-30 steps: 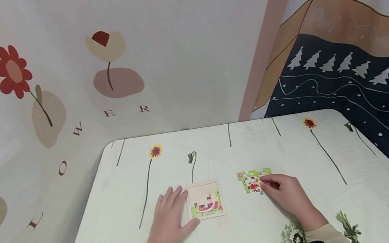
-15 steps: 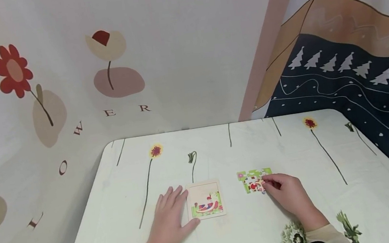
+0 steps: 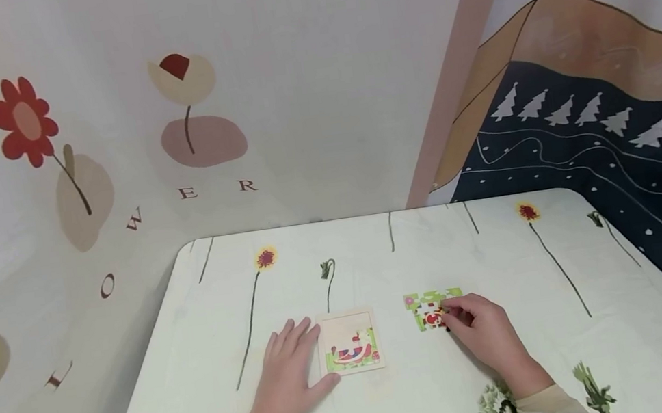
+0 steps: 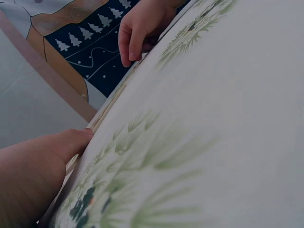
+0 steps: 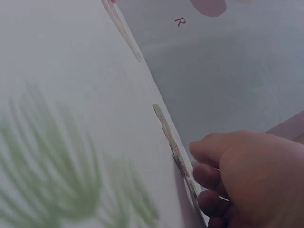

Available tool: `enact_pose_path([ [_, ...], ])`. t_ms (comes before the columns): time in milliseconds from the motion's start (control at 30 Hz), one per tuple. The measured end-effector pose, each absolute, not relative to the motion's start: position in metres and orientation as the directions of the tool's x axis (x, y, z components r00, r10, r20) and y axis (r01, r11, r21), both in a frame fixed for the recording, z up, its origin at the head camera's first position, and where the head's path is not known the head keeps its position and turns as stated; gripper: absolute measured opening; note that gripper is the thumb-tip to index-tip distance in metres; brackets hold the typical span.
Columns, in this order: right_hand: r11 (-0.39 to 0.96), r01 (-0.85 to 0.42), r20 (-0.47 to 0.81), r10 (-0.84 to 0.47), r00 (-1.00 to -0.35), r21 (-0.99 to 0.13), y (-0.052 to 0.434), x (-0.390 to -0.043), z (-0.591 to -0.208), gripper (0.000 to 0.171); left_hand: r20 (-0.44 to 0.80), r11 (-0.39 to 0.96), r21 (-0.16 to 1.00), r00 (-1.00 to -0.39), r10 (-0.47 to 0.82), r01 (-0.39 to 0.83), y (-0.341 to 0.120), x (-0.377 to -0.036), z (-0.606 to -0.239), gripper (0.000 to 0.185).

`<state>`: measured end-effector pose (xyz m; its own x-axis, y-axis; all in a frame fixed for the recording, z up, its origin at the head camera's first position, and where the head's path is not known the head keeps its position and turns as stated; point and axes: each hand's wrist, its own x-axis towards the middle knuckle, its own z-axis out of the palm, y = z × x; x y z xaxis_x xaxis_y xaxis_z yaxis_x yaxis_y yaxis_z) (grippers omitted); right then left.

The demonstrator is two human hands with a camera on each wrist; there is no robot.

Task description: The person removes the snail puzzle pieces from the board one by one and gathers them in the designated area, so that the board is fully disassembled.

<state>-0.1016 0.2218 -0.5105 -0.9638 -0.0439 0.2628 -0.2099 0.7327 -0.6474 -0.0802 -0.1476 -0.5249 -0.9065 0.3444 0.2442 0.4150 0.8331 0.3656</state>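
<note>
- The square, pale wooden puzzle tray [image 3: 350,341] lies flat on the table with the smooth, flower-printed white cloth [image 3: 499,261]. Its lower strip is filled with a red, green and white picture; the upper part shows bare light wood.
- The left hand [image 3: 292,370] rests flat on the cloth with straight, spread fingers, its fingertips and thumb touching the tray's left edge. It grips nothing. In the left wrist view the thumb [image 4: 71,142] lies against the thin tray rim.
- The loose cluster of flat, green, red and white jigsaw pieces [image 3: 429,308] sits to the right of the tray, apart from it, with a strip of bare cloth between them.
- The right hand [image 3: 482,329] lies over the right side of this cluster, its fingers curled down onto the pieces. The right wrist view shows bent fingertips [image 5: 209,175] at the thin edge of the pieces [image 5: 173,142]. Whether they pinch one piece or only press on it cannot be told.
- Both the tray and the pieces sit in the near middle of the table, well away from its rounded far corners and from both side edges.
- Wide bare cloth lies beyond them toward the far edge and out to the left and right.
- A soft wall hanging with red and beige flowers and brown letters [image 3: 114,157] backs the table; a dark blue cloth with white fir trees [image 3: 595,133] hangs on the right.
</note>
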Motion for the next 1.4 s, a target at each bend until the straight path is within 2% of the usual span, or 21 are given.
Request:
enact_pose_path([
  [233, 0.682, -0.298, 0.375, -0.038, -0.926, -0.668, 0.200, -0.102, -0.511, 0.018, 0.252, 0.835, 0.355, -0.903, 0.348, 0.421, -0.147, -0.084, -0.526, 0.084],
  [533, 0.667, -0.501, 0.478, -0.240, -0.845, -0.551, 0.145, -0.099, -0.518, 0.022, 0.245, 0.839, 0.353, -0.907, 0.343, 0.413, -0.148, -0.083, -0.525, 0.085],
  [933, 0.652, -0.551, 0.437, -0.352, -0.828, -0.520, 0.103, -0.096, -0.522, 0.024, 0.250, 0.841, 0.343, -0.904, 0.347, 0.418, -0.147, -0.081, -0.523, 0.085],
  [1167, 0.724, -0.485, 0.329, -0.361, -0.873, -0.491, 0.098, -0.093, -0.518, 0.044, 0.239, 0.846, 0.344, -0.909, 0.341, 0.407, -0.146, -0.080, -0.523, 0.086],
  [1400, 0.753, -0.425, 0.244, -0.348, -0.905, -0.503, 0.095, -0.093, -0.511, 0.042, 0.240, 0.845, 0.347, -0.909, 0.340, 0.407, -0.146, -0.079, -0.520, 0.085],
])
